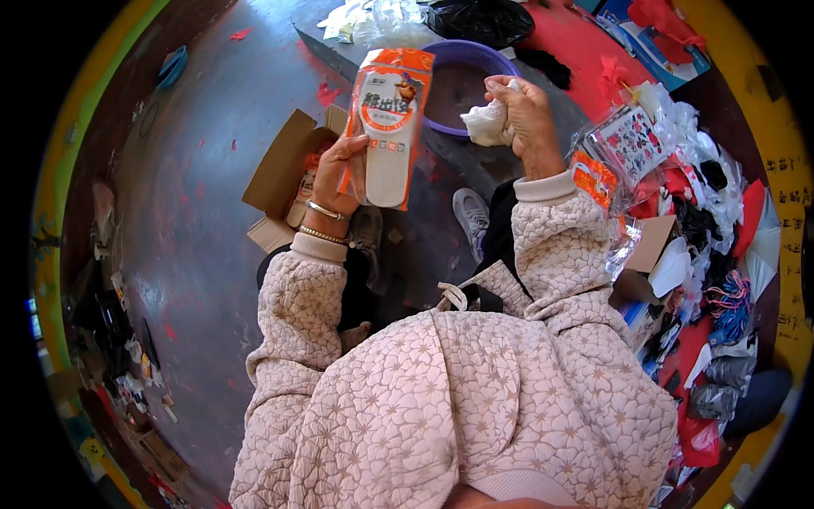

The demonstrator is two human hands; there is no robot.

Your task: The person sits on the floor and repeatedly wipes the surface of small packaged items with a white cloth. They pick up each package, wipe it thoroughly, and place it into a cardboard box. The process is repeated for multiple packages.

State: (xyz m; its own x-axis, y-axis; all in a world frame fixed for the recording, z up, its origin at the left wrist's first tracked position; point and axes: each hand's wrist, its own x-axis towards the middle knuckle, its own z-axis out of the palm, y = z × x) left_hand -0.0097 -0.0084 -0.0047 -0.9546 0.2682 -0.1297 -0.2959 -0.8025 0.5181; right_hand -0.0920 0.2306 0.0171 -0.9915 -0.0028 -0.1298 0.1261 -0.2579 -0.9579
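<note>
My left hand point(337, 174) grips the lower left edge of a flat orange-and-clear packet point(392, 136), held upright in front of me. Inside it shows a long white ribbed item with a rounded lower end; its kind I cannot make out. Bunched in the fingers of my right hand point(530, 119) is a crumpled white cloth point(487, 125), hanging by the near right rim of a purple basin point(437, 51). An opened cardboard box point(280, 165) stands beside my left wrist, with similar orange packets point(307, 176) inside.
To my right lies a heap of clear plastic bags point(678, 127), wrappers and red scraps, with an orange packet point(593, 180) on its near side. A black plastic bag point(479, 21) sits behind the basin. My shoes point(471, 219) rest on the grey floor below my hands.
</note>
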